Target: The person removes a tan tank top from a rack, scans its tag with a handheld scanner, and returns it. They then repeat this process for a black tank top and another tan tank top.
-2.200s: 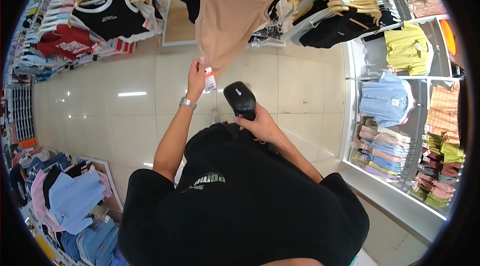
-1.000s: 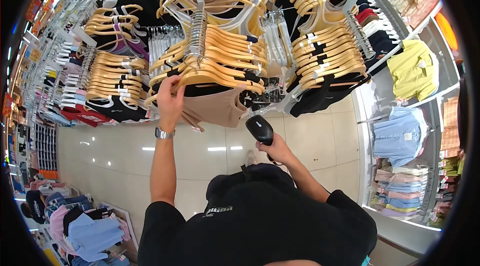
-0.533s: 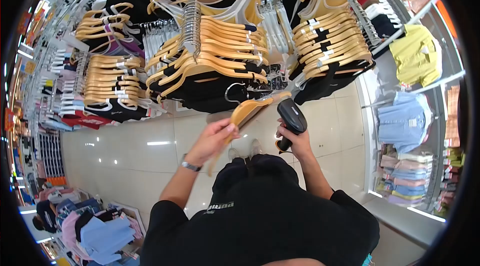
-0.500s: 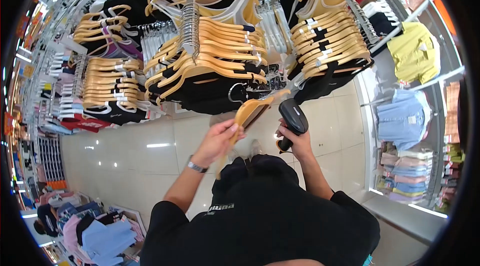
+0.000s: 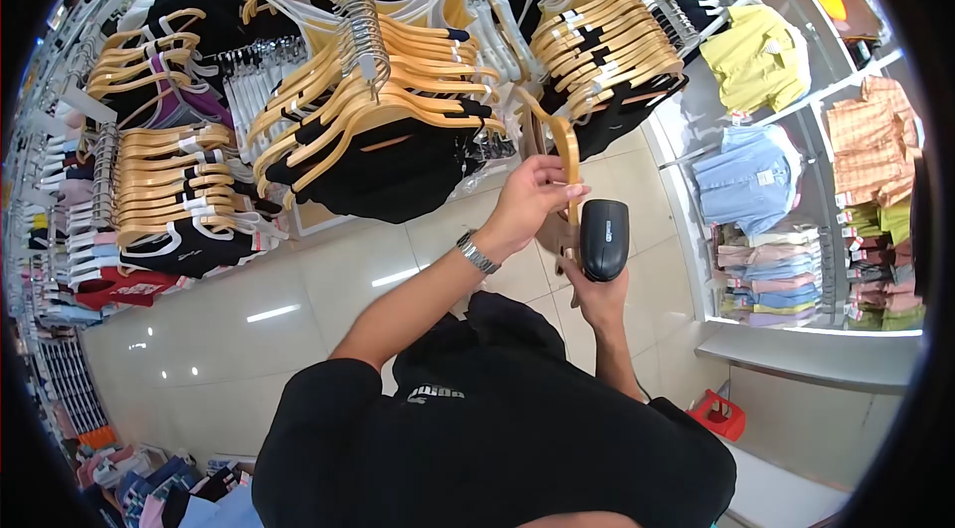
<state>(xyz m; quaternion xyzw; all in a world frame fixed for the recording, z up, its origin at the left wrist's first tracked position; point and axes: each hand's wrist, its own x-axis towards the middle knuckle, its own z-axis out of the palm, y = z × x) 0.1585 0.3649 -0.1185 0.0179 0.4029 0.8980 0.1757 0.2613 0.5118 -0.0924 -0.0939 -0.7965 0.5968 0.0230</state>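
Observation:
My left hand, with a metal watch on its wrist, pinches a wooden hanger that carries a brownish garment, seen nearly edge-on. My right hand is wrapped round a black handheld scanner, whose head points up and away from me. The scanner is just right of the hanger, close to my left fingertips. Part of the garment hangs behind my hands. Beyond them, black garments hang on wooden hangers from a rack.
More hangers with dark tops hang ahead on the right, and others on the left. A yellow shirt and a blue shirt hang on the right wall above folded clothes. A red object lies low at the right.
My left hand has moved right and up with the hanger, which has turned more upright. The scanner is now close beside it. The view has shifted, and the racks appear further left.

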